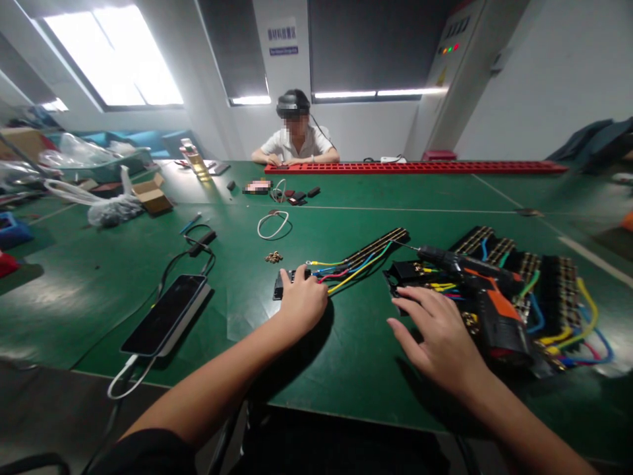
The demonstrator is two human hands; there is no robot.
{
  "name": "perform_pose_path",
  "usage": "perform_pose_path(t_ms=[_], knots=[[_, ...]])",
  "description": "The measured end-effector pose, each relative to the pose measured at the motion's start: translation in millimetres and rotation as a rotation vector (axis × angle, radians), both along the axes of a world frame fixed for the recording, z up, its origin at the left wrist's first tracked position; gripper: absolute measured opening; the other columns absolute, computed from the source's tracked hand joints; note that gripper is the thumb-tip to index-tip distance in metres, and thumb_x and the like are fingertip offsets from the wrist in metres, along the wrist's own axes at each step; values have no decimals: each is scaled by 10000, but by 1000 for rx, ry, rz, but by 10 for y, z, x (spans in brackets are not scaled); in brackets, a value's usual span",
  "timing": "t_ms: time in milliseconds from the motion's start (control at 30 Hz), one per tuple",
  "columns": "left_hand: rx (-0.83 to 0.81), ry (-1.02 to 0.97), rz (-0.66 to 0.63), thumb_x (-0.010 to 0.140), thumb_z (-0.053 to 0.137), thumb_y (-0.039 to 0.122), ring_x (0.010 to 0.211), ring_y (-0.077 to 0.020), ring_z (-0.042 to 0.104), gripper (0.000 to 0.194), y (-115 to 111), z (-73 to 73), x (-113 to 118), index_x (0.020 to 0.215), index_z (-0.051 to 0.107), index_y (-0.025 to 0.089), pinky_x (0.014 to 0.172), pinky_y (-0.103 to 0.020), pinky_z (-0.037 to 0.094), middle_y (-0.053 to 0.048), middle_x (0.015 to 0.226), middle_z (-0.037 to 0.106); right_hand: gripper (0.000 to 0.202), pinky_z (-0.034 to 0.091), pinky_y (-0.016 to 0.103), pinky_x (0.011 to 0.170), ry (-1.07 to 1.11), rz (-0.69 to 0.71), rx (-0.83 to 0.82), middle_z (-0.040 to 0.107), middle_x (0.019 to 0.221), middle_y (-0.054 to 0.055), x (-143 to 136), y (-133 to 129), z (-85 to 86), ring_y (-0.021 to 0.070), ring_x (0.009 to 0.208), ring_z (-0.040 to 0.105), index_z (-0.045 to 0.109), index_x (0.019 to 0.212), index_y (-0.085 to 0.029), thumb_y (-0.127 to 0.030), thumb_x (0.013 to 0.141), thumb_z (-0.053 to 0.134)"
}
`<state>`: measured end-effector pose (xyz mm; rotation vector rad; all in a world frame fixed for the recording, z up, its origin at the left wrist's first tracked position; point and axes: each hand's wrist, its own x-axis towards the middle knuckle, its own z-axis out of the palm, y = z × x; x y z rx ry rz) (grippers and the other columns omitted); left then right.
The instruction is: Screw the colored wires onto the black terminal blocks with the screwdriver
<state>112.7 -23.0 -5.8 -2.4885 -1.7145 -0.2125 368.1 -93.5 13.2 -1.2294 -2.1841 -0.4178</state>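
My left hand (305,300) grips a small black block (277,285) near the middle of the table, its fingers over the top and part of the block hidden beneath them. Yellow, blue, red and green wires (346,269) run from that block toward a long black strip with brass-coloured contacts (378,245). Farther right, my right hand (440,333) has its fingers apart and its thumb spread away. Its fingertips are at a black plastic part (390,284); whether they touch it I cannot tell. Just beyond this hand lies an orange and black cordless screwdriver (494,307).
Several wired black strips (561,297) lie under and beside the screwdriver. Small brass-coloured screws (273,256) form a pile beyond my left hand. A phone (165,313) with cables rests at left. Across the table, a person (297,135) sits behind a long red rail (420,168).
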Motion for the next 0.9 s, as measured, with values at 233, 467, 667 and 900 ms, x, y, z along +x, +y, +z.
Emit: perform_pose_path(t_ms=[233,467,667,900], knots=[[-34,13,-23,945,554,257,1316,-454,429,244,-96,37,-130,881,789,249,1015,-873,240,-144,1070,734,276,449,422,1000,-116,70,-129,644,1234,122,-230,-9,44,254,1145,572,691,1129,-151,-321,949,568],[9,-27,-45,938,593,283,1331,-446,438,202,-126,9,-229,871,775,229,1036,-861,243,-139,1196,695,325,477,446,960,-313,-47,-383,658,1137,136,-572,27,233,294,1101,604,687,1119,-150,-395,918,612],[26,-224,-114,944,603,372,1117,-283,599,220,29,156,-418,853,717,207,1004,-500,509,-99,1159,692,346,520,408,812,-470,-207,-539,653,1070,176,-908,197,375,316,986,649,653,1172,-114,-323,900,610],[98,-366,-276,956,592,462,1096,-250,605,326,314,93,-813,1133,674,201,1001,-421,499,-101,1171,675,753,411,487,1109,-372,-241,-440,517,1412,264,-1060,584,95,381,1301,512,432,1523,-50,-423,896,621]])
